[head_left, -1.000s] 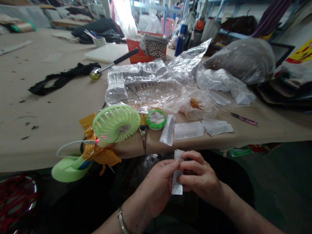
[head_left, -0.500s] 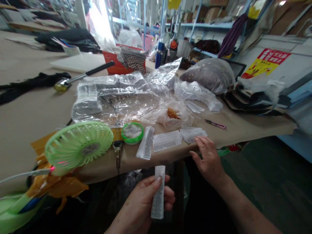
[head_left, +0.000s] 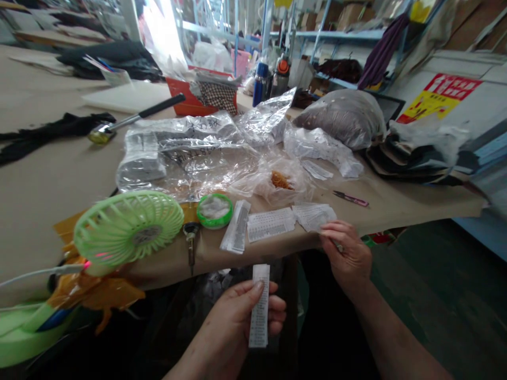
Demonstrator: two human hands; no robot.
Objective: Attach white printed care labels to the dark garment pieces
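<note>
In the head view, my left hand [head_left: 247, 311] is closed around a narrow strip of printed paper labels [head_left: 260, 311], thumb on top and fingers behind, below the table's front edge. My right hand [head_left: 348, 254] has its thumb and fingertips pinched together at the right end of a fanned pile of printed labels [head_left: 312, 215], gripping a label there. Left of that pile lies a flat spread of labels [head_left: 271, 224]. Beside it is a folded stack of labels [head_left: 236, 227]. A round green tub [head_left: 214, 211] with white stuff in it stands further left.
A green fan [head_left: 129, 228] and a soldering-iron-like tool [head_left: 190, 245] sit at the table's front edge. Behind the labels are a clear plastic bag [head_left: 186, 158], a bag with orange bits [head_left: 281, 180] and small thread snips [head_left: 350, 199]. A hammer-like tool [head_left: 134, 117] lies back left.
The fingers of my right hand were spread over the fanned labels and are now pinched at their right end. My left hand still holds its strip, barely moved.
</note>
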